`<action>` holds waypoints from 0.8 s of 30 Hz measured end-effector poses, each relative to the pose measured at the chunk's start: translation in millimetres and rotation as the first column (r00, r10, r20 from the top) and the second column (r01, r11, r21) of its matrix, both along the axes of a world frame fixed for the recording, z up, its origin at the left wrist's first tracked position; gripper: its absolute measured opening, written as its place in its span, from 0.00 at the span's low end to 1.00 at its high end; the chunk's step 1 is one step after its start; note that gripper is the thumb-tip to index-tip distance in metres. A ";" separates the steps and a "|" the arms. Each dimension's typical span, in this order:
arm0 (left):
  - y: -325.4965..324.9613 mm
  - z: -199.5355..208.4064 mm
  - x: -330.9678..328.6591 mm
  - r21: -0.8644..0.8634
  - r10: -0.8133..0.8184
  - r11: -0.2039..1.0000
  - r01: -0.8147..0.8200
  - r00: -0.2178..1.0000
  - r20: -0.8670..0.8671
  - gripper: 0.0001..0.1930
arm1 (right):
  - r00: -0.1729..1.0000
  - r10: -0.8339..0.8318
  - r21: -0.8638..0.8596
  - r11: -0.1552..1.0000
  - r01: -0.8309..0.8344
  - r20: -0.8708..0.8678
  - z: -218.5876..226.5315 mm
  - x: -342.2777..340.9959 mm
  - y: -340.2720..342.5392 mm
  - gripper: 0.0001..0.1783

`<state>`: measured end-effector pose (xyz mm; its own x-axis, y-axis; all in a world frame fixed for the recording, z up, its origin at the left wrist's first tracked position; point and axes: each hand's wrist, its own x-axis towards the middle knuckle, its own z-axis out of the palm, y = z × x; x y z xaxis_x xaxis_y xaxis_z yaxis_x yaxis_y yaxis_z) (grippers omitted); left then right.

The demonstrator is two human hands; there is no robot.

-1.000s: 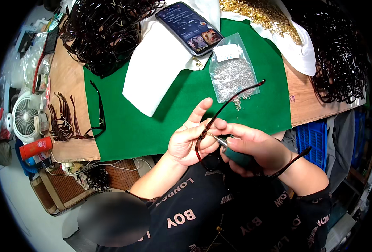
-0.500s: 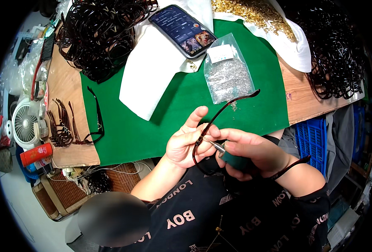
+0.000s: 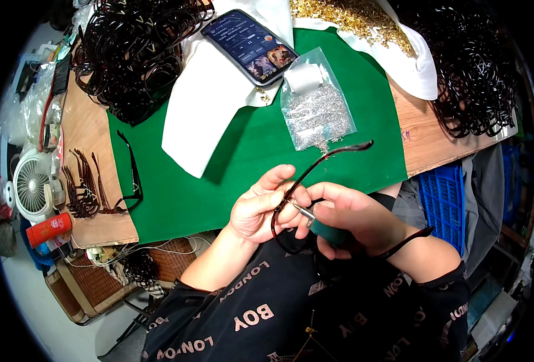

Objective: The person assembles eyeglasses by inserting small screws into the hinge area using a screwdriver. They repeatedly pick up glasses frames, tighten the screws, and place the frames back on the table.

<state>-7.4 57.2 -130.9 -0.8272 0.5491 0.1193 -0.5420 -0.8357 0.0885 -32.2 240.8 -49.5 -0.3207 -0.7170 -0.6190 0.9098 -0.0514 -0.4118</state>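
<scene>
My left hand (image 3: 250,212) pinches a dark tortoiseshell eyeglass frame (image 3: 275,226) near the hinge, in front of my body. One of its temples (image 3: 315,165) reaches up and right over the green mat; the other passes under my right wrist. My right hand (image 3: 363,218) is wrapped around a screwdriver with a green handle (image 3: 332,233). Its metal shaft (image 3: 306,213) points left at the hinge, where fingers of both hands meet; whether the tip sits in a screw is hidden. Beyond the hands lies a clear bag of tiny silver screws (image 3: 322,114), several spilled at its mouth.
On the green mat (image 3: 236,175) lie a white cloth (image 3: 194,130), a phone (image 3: 249,45) and a pair of glasses (image 3: 135,181). Dark frames (image 3: 134,54) are heaped far left, more (image 3: 472,72) far right. Gold-coloured parts (image 3: 357,24) cover another cloth. A fan (image 3: 33,184) stands left.
The whole view has shifted slightly. The raised temple's tip has swung a little lower, and the screwdriver's shaft has tilted slightly. Both hands keep their grips.
</scene>
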 end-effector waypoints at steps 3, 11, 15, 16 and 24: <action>-4.8 0.4 7.3 -0.157 0.013 0.987 -0.018 0.999 -0.035 0.22 | 0.960 0.179 0.119 0.981 -0.156 -0.215 2.6 -7.1 4.1 0.17; -96.7 47.8 -6.6 -0.528 0.560 0.667 -0.526 0.821 -0.112 0.21 | 0.150 0.695 0.700 0.639 0.319 -0.703 -0.4 -2.5 27.4 0.16; -87.2 46.5 -13.0 -0.863 0.447 -0.233 -0.447 0.739 -0.504 0.19 | 0.048 0.723 0.686 0.630 0.364 -0.690 -9.0 -1.8 20.6 0.16; -81.5 48.6 -10.5 -0.641 0.188 -0.592 -0.489 0.689 -0.700 0.18 | 0.040 0.725 0.686 0.631 0.363 -0.688 -9.3 -1.9 19.6 0.16; -20.6 68.3 -5.9 -0.356 -0.607 -0.569 -0.741 0.671 -0.426 0.19 | -0.020 0.737 0.683 0.635 0.360 -0.675 -5.5 0.0 18.2 0.17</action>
<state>-13.3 36.7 -62.6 -0.9649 0.2563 0.0573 0.2538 0.8535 0.4552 -32.2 259.1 -55.0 -0.8291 -0.5500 -0.1009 -0.4209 0.7327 -0.5348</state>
